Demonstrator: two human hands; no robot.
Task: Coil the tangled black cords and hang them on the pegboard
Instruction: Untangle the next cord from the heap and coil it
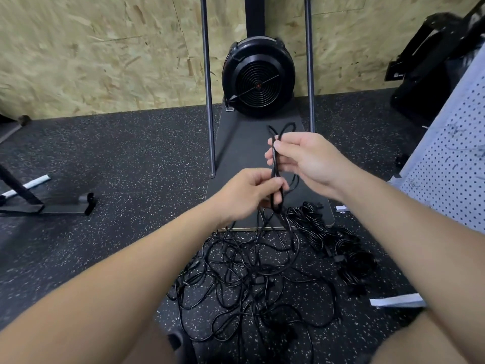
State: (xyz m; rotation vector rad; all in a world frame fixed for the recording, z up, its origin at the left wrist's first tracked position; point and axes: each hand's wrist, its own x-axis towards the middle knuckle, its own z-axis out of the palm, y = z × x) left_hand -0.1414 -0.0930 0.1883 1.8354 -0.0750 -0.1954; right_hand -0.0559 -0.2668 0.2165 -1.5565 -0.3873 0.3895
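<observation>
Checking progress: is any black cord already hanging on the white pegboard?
No. The white pegboard shows only bare holes; the black cords lie on the floor.

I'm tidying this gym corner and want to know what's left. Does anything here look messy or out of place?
Yes. A loose tangle of black cords sprawls over the speckled floor, its loops crossing at random. Beside it lie bundled cords, not yet on the pegboard. Both the left hand and the right hand grip one cord.

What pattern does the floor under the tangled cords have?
The rubber floor is black with small white speckles, seen clearly in the head view.
</observation>
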